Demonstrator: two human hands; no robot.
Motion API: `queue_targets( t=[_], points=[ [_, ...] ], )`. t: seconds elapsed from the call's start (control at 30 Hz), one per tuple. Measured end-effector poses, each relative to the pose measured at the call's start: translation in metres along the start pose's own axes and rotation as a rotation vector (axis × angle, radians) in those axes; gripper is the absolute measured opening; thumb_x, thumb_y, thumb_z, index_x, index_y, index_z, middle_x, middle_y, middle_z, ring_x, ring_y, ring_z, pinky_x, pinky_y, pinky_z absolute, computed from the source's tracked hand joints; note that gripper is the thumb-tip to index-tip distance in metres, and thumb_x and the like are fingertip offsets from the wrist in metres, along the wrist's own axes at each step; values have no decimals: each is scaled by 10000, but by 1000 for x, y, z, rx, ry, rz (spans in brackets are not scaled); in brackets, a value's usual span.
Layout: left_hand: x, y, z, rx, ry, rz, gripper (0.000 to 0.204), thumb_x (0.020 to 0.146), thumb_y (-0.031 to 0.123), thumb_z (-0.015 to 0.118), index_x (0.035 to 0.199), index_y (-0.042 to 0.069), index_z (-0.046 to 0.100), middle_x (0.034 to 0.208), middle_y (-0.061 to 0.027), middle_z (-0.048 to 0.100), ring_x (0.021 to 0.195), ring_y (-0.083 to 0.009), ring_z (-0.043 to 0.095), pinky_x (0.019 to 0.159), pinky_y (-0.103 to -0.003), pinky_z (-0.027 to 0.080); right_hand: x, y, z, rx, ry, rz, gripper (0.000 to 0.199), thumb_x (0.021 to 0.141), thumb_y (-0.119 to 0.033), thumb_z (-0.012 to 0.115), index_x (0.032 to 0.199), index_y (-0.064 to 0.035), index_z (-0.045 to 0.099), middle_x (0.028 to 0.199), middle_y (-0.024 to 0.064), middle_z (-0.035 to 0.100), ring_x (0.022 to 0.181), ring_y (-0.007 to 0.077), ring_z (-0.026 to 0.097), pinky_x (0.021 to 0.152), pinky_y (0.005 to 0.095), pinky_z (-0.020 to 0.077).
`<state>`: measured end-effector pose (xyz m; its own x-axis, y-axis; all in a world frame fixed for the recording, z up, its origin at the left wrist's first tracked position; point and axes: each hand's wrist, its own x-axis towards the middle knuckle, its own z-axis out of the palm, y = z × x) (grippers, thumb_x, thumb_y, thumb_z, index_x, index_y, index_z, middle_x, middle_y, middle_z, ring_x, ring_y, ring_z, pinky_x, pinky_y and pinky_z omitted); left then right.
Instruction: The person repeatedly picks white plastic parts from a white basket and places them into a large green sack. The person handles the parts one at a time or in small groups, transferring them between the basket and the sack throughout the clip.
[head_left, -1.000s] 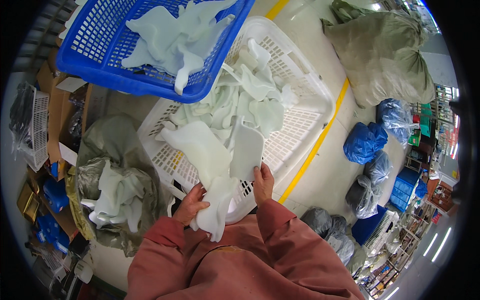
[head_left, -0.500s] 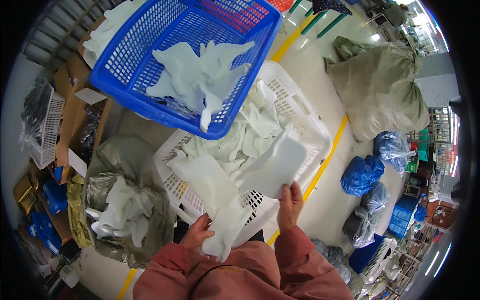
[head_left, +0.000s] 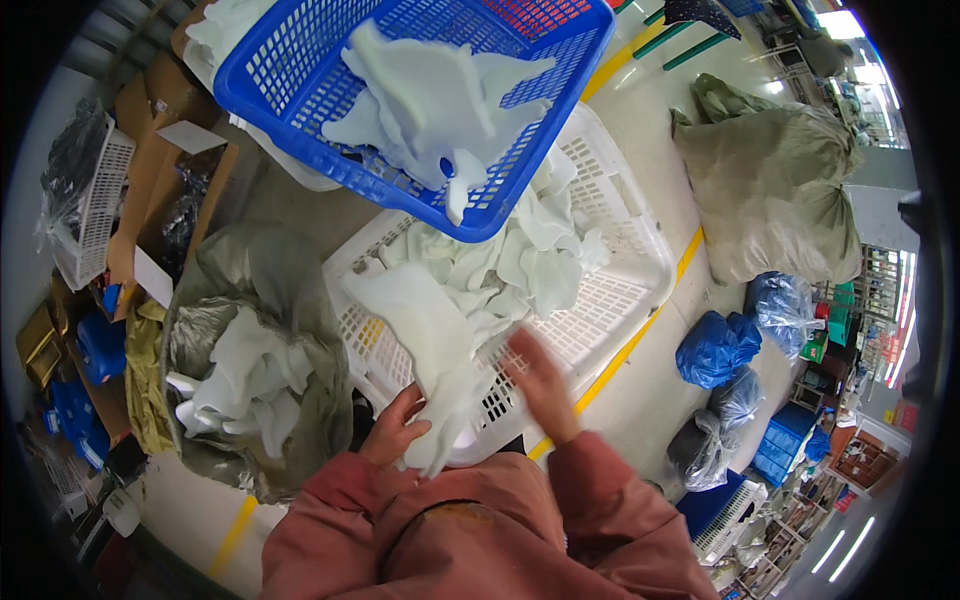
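The left hand [head_left: 395,432] is closed on the lower end of a pale foam piece [head_left: 425,345], a long flat cutout that drapes over the near rim of the white basket [head_left: 640,225] and hangs down to the person's chest. The right hand [head_left: 540,385] is blurred above the basket's near right corner; it seems open and holding nothing, though the smear makes that hard to be sure of.

The white basket stands on the floor [head_left: 650,100] and is about half full of similar white pieces, heaped toward its far side. A blue basket [head_left: 300,100] rests tilted across its far edge with several more pieces inside (one tongue hangs over its lower rim). To the left, an open grey sack [head_left: 235,275] holds another heap of the same material.

Judging by these heaps, the sorting is well underway but far from finished: both baskets hold plenty.
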<state>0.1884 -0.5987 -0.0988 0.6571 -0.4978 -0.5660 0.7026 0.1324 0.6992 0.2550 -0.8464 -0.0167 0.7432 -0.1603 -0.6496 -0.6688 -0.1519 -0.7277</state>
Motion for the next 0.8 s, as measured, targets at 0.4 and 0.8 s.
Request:
queue_targets(
  t=[0.4,0.8],
  points=[
    [12,-2,43,695,178,198,677,831,123,739,1449,84,464,1482,-212,405,1368,-390,420,1071,-439,429,-8,111,72,482,80,56,289,1011,-186,580,1258,-42,538,1149,38,641,1021,129,589,891,293,470],
    [23,-22,43,61,356,-97,701,862,-52,662,1491,3,355,1452,-171,455,1346,-265,465,1046,-387,468,-9,99,59,765,143,222,438,1016,-283,574,1350,-31,446,1259,108,588,1132,203,596,927,384,525]
  ],
)
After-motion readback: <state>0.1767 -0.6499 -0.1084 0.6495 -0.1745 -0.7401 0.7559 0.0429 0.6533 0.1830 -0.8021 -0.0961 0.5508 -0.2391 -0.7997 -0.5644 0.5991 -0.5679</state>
